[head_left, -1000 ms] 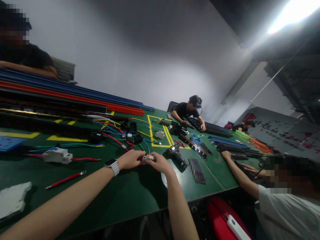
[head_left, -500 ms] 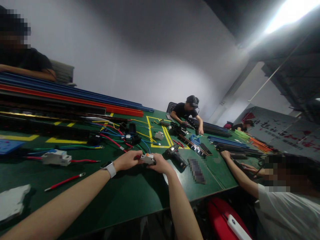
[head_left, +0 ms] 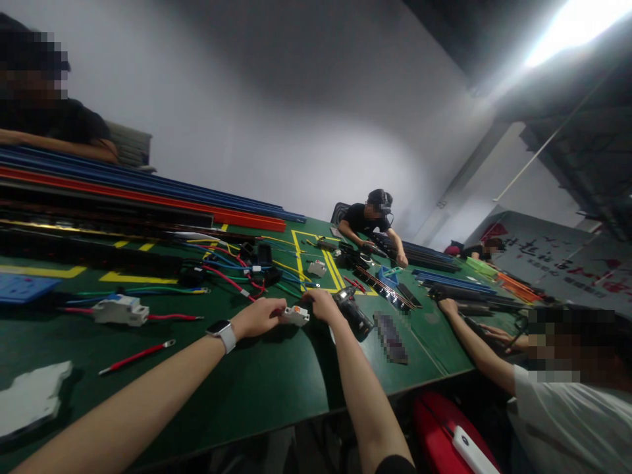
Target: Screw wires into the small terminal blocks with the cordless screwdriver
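While the left hand (head_left: 259,317) holds a breaker (head_left: 297,316), boxes (head_left: 264,254) sit beyond.

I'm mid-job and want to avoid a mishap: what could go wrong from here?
The left hand alone seems to hold the white breaker, so it might slip. The right hand is close beside the drill and could knock it. Loose coloured wires lie tangled just beyond both hands and may snag fingers.

The tabletop (head_left: 266,388) looks smooth and faintly glossy; the small breaker (head_left: 297,316), matt white plastic.
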{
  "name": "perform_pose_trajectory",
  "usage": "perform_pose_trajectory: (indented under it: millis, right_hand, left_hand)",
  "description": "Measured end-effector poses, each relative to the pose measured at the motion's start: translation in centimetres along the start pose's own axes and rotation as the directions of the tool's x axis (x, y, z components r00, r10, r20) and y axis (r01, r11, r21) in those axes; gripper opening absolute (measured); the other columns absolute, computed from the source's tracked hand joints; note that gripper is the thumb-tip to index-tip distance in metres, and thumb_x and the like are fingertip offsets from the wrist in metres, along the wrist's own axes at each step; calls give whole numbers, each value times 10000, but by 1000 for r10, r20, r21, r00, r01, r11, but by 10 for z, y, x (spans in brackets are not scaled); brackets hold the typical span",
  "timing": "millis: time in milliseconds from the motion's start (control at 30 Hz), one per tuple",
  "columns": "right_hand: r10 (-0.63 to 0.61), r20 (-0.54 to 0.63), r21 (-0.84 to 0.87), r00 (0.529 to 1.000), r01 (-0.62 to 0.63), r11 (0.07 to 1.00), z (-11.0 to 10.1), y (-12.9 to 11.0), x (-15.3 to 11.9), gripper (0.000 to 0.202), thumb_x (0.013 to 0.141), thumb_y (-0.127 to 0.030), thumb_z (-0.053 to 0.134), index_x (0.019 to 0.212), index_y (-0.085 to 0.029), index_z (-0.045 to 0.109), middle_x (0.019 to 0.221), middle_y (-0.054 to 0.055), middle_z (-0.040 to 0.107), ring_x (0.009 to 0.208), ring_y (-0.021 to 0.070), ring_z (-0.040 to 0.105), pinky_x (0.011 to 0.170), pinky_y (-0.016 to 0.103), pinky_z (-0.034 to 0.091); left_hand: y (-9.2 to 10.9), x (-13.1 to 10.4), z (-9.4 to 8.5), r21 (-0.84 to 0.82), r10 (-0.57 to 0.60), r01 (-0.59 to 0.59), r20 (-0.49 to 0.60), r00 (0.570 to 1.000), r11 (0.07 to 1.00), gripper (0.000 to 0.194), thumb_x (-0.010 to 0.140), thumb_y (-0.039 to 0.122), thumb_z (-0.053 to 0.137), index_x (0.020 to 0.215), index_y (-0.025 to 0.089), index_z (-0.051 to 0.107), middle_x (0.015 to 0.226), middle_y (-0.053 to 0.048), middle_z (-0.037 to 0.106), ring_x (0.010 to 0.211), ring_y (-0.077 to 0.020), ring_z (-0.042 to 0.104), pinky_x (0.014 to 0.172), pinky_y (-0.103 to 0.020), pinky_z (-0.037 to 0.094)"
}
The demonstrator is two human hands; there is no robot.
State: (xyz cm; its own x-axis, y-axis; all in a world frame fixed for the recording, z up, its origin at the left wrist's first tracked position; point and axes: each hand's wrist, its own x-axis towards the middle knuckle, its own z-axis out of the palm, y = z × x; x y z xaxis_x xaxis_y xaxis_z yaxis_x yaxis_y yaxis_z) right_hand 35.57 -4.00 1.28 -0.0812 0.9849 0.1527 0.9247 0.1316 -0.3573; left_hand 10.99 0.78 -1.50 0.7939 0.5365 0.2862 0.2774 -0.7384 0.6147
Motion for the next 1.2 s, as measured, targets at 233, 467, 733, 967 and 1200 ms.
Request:
perform_pose_trajectory:
  millis: [233,467,733,967,1200]
  right_hand:
    - [49,-47,105,998,-44,994,9,2,17,260,905,-128,506,1053,-226,697,1082,52,713,1047,204,622,959,312,411]
    - [-73,65,289,995,52,956,6,-8,-14,313,954,-372,522,1210,-215,608,1105,44,687,951,186,641,822,275,489]
    - [-3,35,130,999,-2,991,6,-19,-23,253,831,-235,670,1082,-232,639,1022,27,690,918,202,632,774,260,453]
    - [35,14,83,999,-36,996,10,-28,-35,299,839,-305,671,1133,-267,635,1031,27,698,932,226,641,785,290,452]
    - [226,-235,-44,946,-242,969,-27,23,-63,674,787,-402,710,1387,-207,473,1414,139,491,1322,306,423,1073,417,326]
  left_hand:
    - [4,6,4,207,-73,75,-18,997,975,200,879,426,507,901,240,578,880,-27,688,834,-205,627,722,-289,380]
    - [1,17,10,293,-151,151,-22,988,944,203,891,383,497,1004,231,568,1017,-69,712,980,-254,646,855,-353,394]
    - [-7,11,7,233,-92,88,7,996,969,377,896,464,490,1204,257,557,1136,-63,695,1019,-249,640,890,-344,398]
    - [-6,16,13,355,-104,92,15,994,930,335,913,524,453,1096,282,595,1030,-64,724,1015,-260,648,831,-335,387]
    - [-3,14,13,368,-166,165,-31,986,915,341,911,537,442,1078,268,569,1029,-90,720,979,-278,654,804,-354,382]
